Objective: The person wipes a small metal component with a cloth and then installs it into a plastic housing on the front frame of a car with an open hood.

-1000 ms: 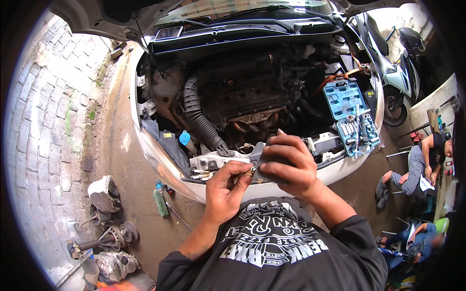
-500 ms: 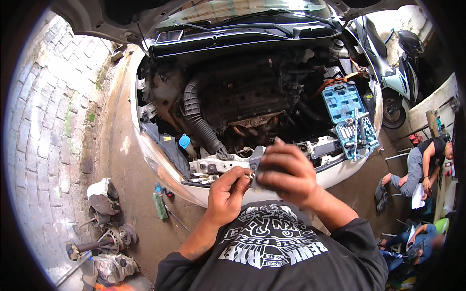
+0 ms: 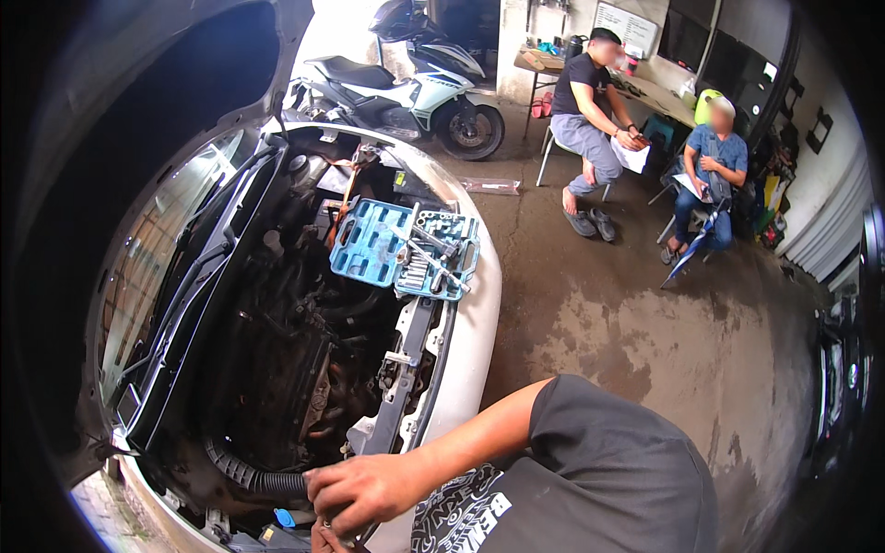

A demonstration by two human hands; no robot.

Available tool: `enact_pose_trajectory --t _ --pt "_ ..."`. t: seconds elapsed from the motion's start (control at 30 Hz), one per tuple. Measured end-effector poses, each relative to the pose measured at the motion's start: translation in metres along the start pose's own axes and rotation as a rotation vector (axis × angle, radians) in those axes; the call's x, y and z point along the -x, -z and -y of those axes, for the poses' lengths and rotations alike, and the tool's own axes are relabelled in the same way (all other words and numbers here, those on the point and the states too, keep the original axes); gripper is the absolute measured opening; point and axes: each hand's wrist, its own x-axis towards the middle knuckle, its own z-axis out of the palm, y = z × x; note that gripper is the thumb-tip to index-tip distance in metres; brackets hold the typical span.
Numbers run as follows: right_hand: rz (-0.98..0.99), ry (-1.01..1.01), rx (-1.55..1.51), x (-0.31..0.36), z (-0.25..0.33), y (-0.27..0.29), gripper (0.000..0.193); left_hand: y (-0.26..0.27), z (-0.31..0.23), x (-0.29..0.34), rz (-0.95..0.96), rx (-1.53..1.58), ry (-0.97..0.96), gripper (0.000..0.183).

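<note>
"Where do we find our hands?"

"By the lower edge, at about seven o'clock. Our right hand (image 3: 364, 488) shows its back, with our left hand (image 3: 324, 537) just below it, mostly cut off."

"And our grip?"

"Our right fingers are bent and drawn together, close to the left hand. We cannot tell whether either hand pinches something; the view hides it from us."

"What lies nearest them?"

"A ribbed black hose (image 3: 267, 483), between seven and eight o'clock, running toward our right knuckles; we cannot tell whether they touch. A blue cap (image 3: 284, 518) sits at seven, near our left hand."

"And farther off?"

"At ten, near the centre, we see an open blue tool case (image 3: 364, 241), sockets (image 3: 415, 272) in its three-o'clock half. A white motorcycle (image 3: 433, 90) stands between eleven and twelve; two people sit, one (image 3: 587, 111) between one and two, the other (image 3: 724, 152) at two."
</note>
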Motion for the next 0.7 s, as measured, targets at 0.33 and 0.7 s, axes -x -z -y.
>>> enact_pose_trajectory --t 0.33,0.7 --pt "-0.011 0.032 0.070 0.000 0.006 0.015 0.014 0.000 0.009 -0.003 0.072 -0.005 -0.013 0.031" --pt "-0.060 0.109 0.122 0.000 0.009 0.009 0.013 0.001 0.003 0.004 0.046 -0.064 -0.009 0.032"
